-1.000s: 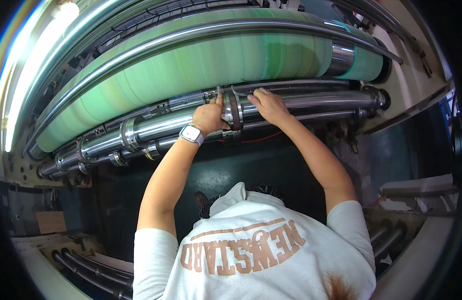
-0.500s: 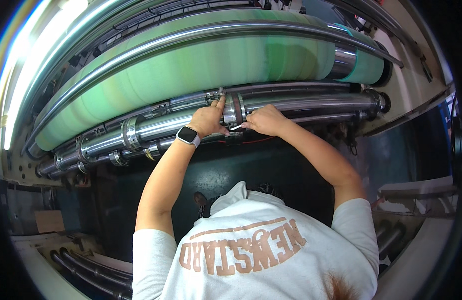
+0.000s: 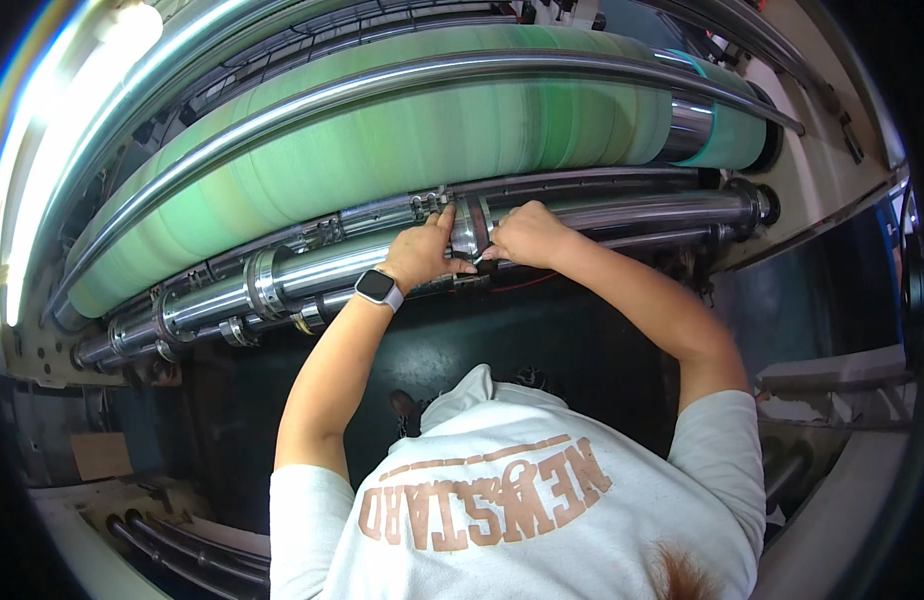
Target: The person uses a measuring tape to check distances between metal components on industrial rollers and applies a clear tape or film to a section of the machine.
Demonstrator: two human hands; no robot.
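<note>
My left hand (image 3: 422, 254) spans the near side of a polished metal shaft (image 3: 340, 258). Its fingers reach up along the left edge of a metal ring collar (image 3: 469, 224) and its thumb lies below, gripping the collar. Just right of that collar, my right hand (image 3: 531, 236) is closed with the fingertips pinched low on it. A short, thin, shiny tool (image 3: 479, 259), like a hex key, shows between the right fingertips and the left thumb. Most of it is hidden by the fingers.
Beyond the shaft is a large green-covered roller (image 3: 372, 135), crossed by a chrome bar (image 3: 402, 70). Another ring collar (image 3: 265, 279) sits farther left on the shaft. A thinner lower shaft carries several small rings. Pale side frames (image 3: 822, 160) bound the machine. A red cable (image 3: 522, 285) hangs below.
My left hand has shifted slightly right and down, its thumb now closer to the right fingertips. The right hand has turned and shifted slightly left; less of the shiny tool shows.
</note>
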